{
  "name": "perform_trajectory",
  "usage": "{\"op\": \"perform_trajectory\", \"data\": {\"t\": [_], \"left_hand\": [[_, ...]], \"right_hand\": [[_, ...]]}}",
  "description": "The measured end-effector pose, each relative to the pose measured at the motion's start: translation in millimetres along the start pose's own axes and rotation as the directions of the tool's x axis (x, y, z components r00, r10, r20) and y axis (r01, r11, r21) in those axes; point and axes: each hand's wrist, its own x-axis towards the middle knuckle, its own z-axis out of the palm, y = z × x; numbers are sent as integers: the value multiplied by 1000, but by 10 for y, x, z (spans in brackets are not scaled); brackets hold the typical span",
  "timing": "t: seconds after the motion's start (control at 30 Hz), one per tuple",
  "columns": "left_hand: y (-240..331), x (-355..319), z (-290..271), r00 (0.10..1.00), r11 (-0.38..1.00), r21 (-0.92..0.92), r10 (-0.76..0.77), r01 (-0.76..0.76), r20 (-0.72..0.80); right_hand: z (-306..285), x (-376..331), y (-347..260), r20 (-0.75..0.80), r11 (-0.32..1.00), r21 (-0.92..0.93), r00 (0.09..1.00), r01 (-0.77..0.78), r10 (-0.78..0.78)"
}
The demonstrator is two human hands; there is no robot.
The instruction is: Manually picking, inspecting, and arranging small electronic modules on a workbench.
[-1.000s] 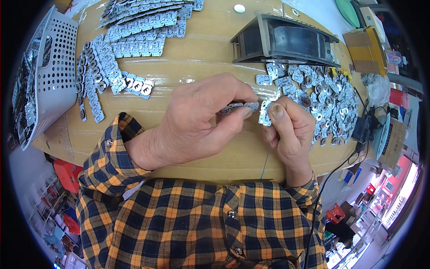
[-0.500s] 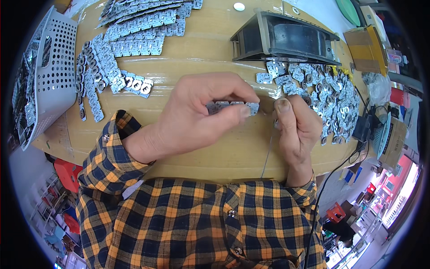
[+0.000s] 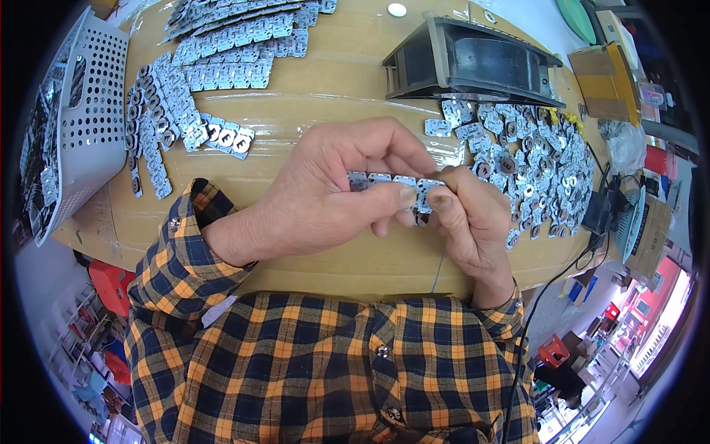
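My left hand (image 3: 333,189) and my right hand (image 3: 470,218) meet over the brown cardboard-covered table (image 3: 347,96). Between them they hold a short strip of small silver metal parts (image 3: 388,180), linked side by side in a row. The left thumb and fingers pinch the strip's left and middle part. My right thumb and forefinger press on its right end. Both forearms wear an orange and navy plaid shirt.
A loose heap of silver metal parts (image 3: 529,152) lies right of the hands. Rows of linked strips (image 3: 222,44) lie at the far left and top. A white perforated basket (image 3: 70,118) stands at the left edge. A black tray-like box (image 3: 473,63) sits behind the heap.
The hands have lifted the strip a little and turned it flat to the camera. The right fingers have shifted onto its right end.
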Motion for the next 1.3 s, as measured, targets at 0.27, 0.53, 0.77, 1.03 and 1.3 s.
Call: {"op": "perform_trajectory", "data": {"t": [0.27,0.53,0.77,1.03,1.3], "left_hand": [[83,-12,-58,990,985,-101,-138,139,19],[36,5,-51,998,987,-144,-65,65,0],[-20,27,-39,898,740,553,439,-382,33],[-127,47,22,736,524,676,676,-517,40],[-102,25,-7,769,565,677,639,-471,1]], "right_hand": [[-56,-44,-41,128,815,493,953,-303,276],[-1,13,-1,226,403,838,906,-368,359],[39,-1,28,20,762,575,937,-296,349],[36,-17,-9,16,808,519,948,-280,318],[65,-16,-25,-7,772,561,931,-297,364]]}}
